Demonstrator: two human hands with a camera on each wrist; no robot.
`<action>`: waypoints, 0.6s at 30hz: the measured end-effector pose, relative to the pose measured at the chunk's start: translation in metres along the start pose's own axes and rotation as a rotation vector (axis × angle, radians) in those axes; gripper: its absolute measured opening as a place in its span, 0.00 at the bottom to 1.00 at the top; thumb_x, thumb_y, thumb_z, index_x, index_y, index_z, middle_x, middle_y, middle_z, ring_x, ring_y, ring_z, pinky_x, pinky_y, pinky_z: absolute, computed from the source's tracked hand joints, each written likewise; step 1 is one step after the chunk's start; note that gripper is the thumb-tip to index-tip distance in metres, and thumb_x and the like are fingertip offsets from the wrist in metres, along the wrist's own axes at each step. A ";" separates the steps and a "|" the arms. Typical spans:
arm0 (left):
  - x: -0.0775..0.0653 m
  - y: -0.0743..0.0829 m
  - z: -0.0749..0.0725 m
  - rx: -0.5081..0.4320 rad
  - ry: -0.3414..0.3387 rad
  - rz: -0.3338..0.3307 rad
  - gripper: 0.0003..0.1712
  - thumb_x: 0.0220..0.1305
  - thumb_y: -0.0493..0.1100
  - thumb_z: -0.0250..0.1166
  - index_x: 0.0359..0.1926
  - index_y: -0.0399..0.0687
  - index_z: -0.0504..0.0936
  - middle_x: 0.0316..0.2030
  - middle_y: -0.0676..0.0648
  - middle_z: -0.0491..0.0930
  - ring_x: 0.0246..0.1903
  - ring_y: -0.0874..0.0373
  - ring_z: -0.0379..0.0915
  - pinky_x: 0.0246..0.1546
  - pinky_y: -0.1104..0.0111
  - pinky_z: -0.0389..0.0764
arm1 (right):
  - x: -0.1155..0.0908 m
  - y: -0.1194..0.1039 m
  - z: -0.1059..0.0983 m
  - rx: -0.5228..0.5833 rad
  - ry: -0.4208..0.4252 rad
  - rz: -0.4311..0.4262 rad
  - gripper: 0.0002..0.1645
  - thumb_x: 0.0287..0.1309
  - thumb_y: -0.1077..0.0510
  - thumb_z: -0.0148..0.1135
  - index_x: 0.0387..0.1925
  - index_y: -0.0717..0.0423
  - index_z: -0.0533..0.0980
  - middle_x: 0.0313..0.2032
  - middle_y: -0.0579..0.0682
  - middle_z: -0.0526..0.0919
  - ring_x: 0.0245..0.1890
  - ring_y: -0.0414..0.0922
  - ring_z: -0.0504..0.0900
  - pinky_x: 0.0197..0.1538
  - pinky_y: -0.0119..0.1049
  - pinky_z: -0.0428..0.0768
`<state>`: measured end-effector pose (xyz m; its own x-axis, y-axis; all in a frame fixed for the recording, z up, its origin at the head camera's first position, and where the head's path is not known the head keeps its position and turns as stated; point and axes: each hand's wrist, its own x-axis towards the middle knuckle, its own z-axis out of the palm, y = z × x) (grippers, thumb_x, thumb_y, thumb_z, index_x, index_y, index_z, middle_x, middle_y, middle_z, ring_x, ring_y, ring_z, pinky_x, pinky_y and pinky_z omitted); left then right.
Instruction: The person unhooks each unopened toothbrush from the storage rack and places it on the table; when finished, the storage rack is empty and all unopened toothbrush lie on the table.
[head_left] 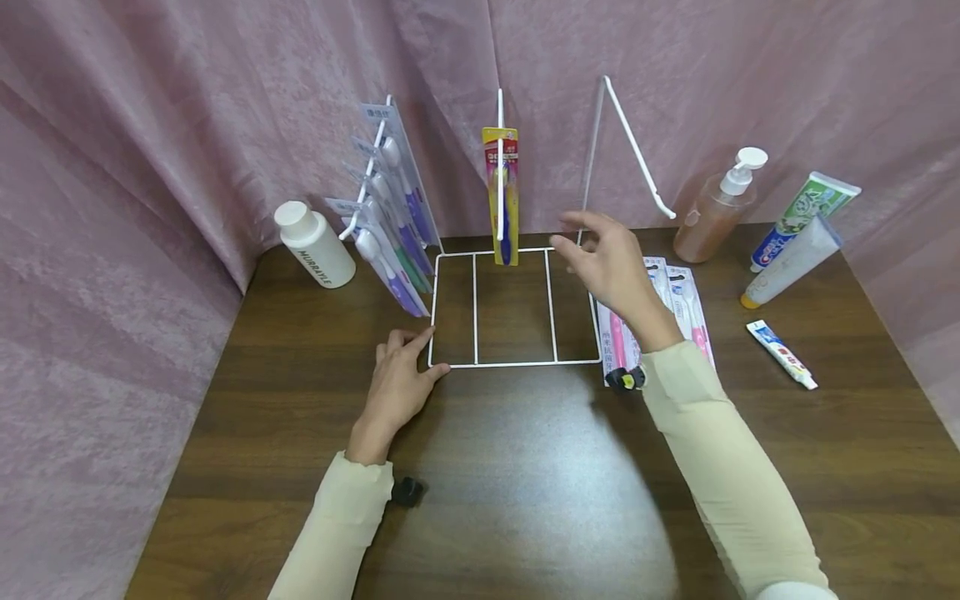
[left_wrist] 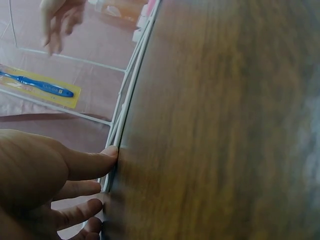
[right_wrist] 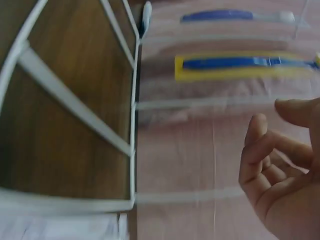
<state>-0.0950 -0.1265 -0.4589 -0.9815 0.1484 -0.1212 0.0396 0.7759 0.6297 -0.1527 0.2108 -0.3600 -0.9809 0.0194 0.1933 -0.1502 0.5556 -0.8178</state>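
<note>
A white wire rack (head_left: 514, 365) stands on the table with three slanted hanging arms. At its front left corner my left hand (head_left: 397, 385) rests with thumb and fingers spread, touching the wire; the thumb (left_wrist: 95, 162) lies against the front bar. My right hand (head_left: 611, 262) hovers over the rack's right side, fingers loosely bent and holding nothing. On the middle arm hangs a yellow-carded toothbrush (head_left: 507, 200) with a blue handle. Several packaged toothbrushes (head_left: 397, 242) hang from the left arm, while the right arm (head_left: 633, 142) bears none.
Pink packaged toothbrushes (head_left: 699, 321) lie right of the rack, partly behind my forearm. Farther right are a pump bottle (head_left: 708, 221), two standing tubes (head_left: 791, 262) and a small toothpaste tube (head_left: 782, 354). A white bottle (head_left: 315, 246) stands left. Pink curtain (head_left: 187, 125) hangs behind.
</note>
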 end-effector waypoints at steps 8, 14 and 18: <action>-0.004 0.014 -0.004 0.034 -0.022 -0.026 0.43 0.77 0.47 0.77 0.86 0.44 0.72 0.78 0.30 0.69 0.71 0.30 0.65 0.75 0.39 0.74 | 0.030 -0.030 0.036 0.216 -0.014 -0.059 0.20 0.81 0.61 0.70 0.66 0.67 0.86 0.60 0.64 0.87 0.29 0.33 0.84 0.34 0.23 0.80; -0.004 0.014 -0.005 0.043 -0.027 -0.033 0.44 0.77 0.48 0.77 0.87 0.45 0.71 0.78 0.31 0.69 0.71 0.31 0.65 0.76 0.40 0.74 | 0.033 -0.041 0.047 0.232 0.023 -0.066 0.13 0.81 0.63 0.68 0.56 0.70 0.88 0.49 0.60 0.87 0.26 0.38 0.85 0.31 0.26 0.81; -0.003 0.009 -0.005 0.024 -0.019 -0.021 0.44 0.77 0.47 0.78 0.86 0.44 0.72 0.78 0.30 0.70 0.70 0.30 0.65 0.75 0.38 0.74 | 0.030 -0.046 0.048 0.231 0.042 -0.048 0.13 0.82 0.62 0.67 0.56 0.68 0.88 0.49 0.64 0.90 0.25 0.35 0.83 0.31 0.26 0.81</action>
<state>-0.0930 -0.1228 -0.4495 -0.9785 0.1432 -0.1485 0.0238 0.7935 0.6081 -0.1809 0.1459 -0.3432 -0.9668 0.0354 0.2533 -0.2251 0.3523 -0.9084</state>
